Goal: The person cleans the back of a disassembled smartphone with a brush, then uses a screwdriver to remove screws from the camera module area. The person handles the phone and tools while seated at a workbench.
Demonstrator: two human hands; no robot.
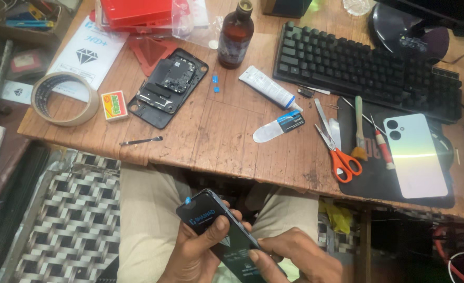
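I am holding the dark phone [219, 230] down over my lap, below the near edge of the wooden table [216, 136]. My left hand [198, 251] is wrapping around its left side, thumb pressing flat on the glass face, while my right hand [297, 257] is closing in at the lower right edge, thumb and fingertip pinching at the rim of the screen. A small blue tab is sticking up at the phone's top corner, so I judge that I am working on a film or cover on the front, either seating it or lifting it at the edge. The next move calls for a steady left grip and a careful, even pull or press along that edge, so nothing creases or traps dust.

Up on the table, straight above the phone, the opened back shell with its circuit board [168, 86] is lying beside the tape roll [64, 98]. Further right on the table are the scissors [336, 147] and the pale phone back [415, 155].
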